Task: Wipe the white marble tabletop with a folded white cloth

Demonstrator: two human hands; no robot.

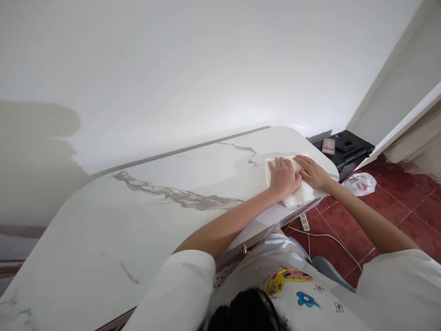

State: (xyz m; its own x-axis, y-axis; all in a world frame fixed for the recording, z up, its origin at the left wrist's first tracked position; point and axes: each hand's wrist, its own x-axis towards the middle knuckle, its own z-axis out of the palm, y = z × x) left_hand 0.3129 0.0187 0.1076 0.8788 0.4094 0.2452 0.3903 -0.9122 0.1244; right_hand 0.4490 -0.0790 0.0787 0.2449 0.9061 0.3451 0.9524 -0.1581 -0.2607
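Observation:
A fluffy white cloth [299,196] lies spread on the right end of a white marble-patterned tabletop [206,170]. On top of the cloth, my left hand [284,177] presses down with bent fingers closed on it. Just to the right, my right hand [313,174] rests flat on the same cloth, fingers stretched forward. The two hands touch or nearly touch near the thumbs. Part of the cloth is hidden beneath them.
A white wall runs behind the table's far edge. Past the right end stand a black hard case [349,149] and, on the red tiled floor, a clear plastic bag [360,184]. A white power strip [304,222] with a cable lies below the near edge.

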